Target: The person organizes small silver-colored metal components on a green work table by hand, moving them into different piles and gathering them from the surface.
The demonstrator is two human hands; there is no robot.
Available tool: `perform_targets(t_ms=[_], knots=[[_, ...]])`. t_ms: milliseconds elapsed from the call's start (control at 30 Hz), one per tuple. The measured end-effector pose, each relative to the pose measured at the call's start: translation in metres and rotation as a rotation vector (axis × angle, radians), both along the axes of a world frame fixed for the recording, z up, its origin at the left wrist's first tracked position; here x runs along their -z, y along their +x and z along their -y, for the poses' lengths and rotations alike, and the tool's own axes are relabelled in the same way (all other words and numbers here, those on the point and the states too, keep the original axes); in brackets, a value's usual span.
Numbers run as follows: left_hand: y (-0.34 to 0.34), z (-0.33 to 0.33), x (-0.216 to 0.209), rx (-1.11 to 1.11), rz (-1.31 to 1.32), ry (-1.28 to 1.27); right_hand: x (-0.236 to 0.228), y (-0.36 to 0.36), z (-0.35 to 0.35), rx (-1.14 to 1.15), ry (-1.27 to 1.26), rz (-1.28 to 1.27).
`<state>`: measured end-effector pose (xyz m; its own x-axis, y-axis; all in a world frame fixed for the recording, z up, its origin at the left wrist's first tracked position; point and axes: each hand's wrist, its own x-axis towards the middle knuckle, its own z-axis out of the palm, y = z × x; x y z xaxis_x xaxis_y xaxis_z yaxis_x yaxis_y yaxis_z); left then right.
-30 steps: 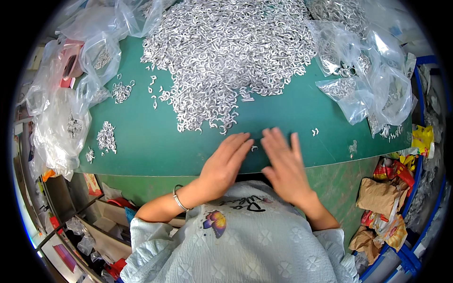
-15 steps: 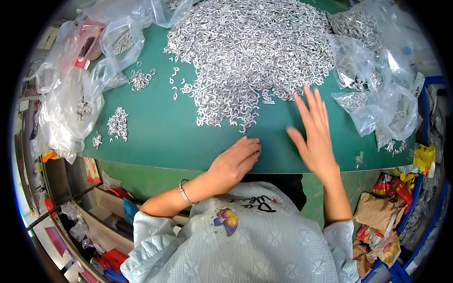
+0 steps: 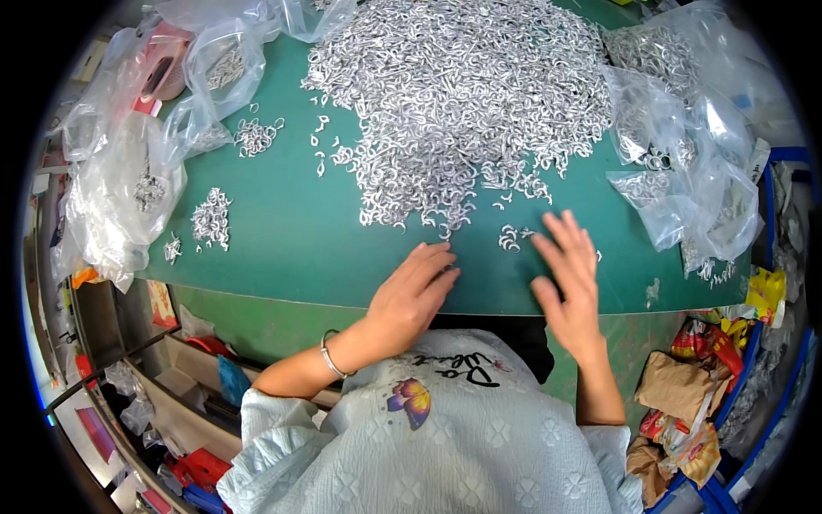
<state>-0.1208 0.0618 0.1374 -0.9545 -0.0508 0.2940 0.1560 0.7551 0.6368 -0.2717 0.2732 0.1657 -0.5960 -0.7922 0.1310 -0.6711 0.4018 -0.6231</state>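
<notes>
A broad heap of small silver curved metal pieces [image 3: 471,94] covers the far middle of the green table [image 3: 282,223]. My right hand [image 3: 569,278] is over the table in front of the heap, fingers spread and a little blurred. Just left of its fingertips lies a small cluster of curved pieces [image 3: 510,238], apart from the heap. My left hand [image 3: 413,289] rests near the table's front edge, its fingers curled together below the heap's near tip. A small shiny spot shows at its fingertips, but what they hold, if anything, is too small to name.
Small piles of metal links [image 3: 255,137] and clasp-like pieces [image 3: 211,219] lie on the left. Clear plastic bags [image 3: 128,197] crowd the left side, beside a pink basket [image 3: 171,68]. More bags of metal parts [image 3: 651,120] stand on the right. Wrappers [image 3: 685,385] fill the lower right.
My right hand has drawn back from the heap toward me, and a small cluster now lies separate on the table. My left hand has shifted slightly left.
</notes>
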Motion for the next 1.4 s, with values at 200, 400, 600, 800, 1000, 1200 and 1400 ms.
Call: perform_targets(t_ms=[200,400,600,800,1000,1200,1400], knots=[[0.008,0.006,0.002,-0.067,0.004,0.016,0.01,0.007,-0.013,0.056,0.141,-0.103],[-0.014,-0.008,-0.011,-0.065,-0.055,-0.068,0.013,0.0,0.018,0.086,0.039,-0.23],[-0.004,-0.006,-0.011,-0.168,-0.004,-0.052,0.016,-0.005,0.014,0.261,-0.083,-0.193],[-0.001,-0.007,-0.012,-0.171,-0.006,0.028,0.015,0.008,0.006,0.333,-0.427,0.648],[-0.028,-0.024,-0.033,-0.101,0.023,0.549,0.003,0.022,0.012,0.22,-0.494,1.022],[-0.042,-0.033,-0.026,-0.136,0.181,0.892,0.01,0.03,0.02,0.225,-0.582,1.039],[-0.039,-0.031,-0.027,-0.17,0.305,0.978,0.008,0.033,0.021,0.246,-0.576,0.943]])
